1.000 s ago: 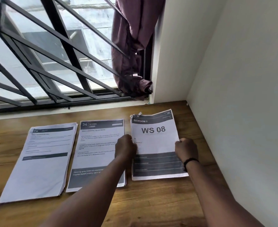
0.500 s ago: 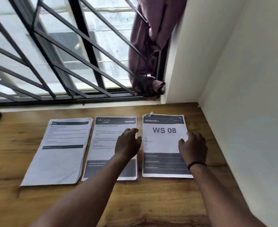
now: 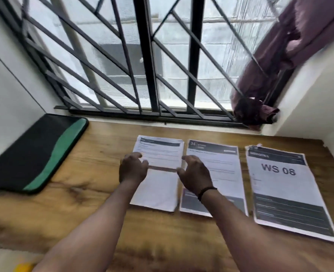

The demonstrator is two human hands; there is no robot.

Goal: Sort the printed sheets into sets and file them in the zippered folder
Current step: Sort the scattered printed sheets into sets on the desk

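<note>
1. Folder (image 3: 34,154), black fabric with a green wave, lies flat at the wooden desk's (image 3: 103,193) far left, well apart from the papers.
2. Left hand (image 3: 132,169), fingers loosely spread and gripping nothing, sits at the left stack's (image 3: 158,191) left edge.
3. Right hand (image 3: 194,173), likewise spread, sits over the seam with the middle stack (image 3: 221,169).
4. "WS 08" stack (image 3: 280,185) lies near the desk's right edge.

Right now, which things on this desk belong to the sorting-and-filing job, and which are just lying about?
Part of the job:
- left stack, between both hands
- middle stack
- WS 08 stack
- zippered folder, lying at the far left
- left hand and right hand

Just there:
- purple cloth at the window
- yellow object, bottom edge, unidentifiable
</note>
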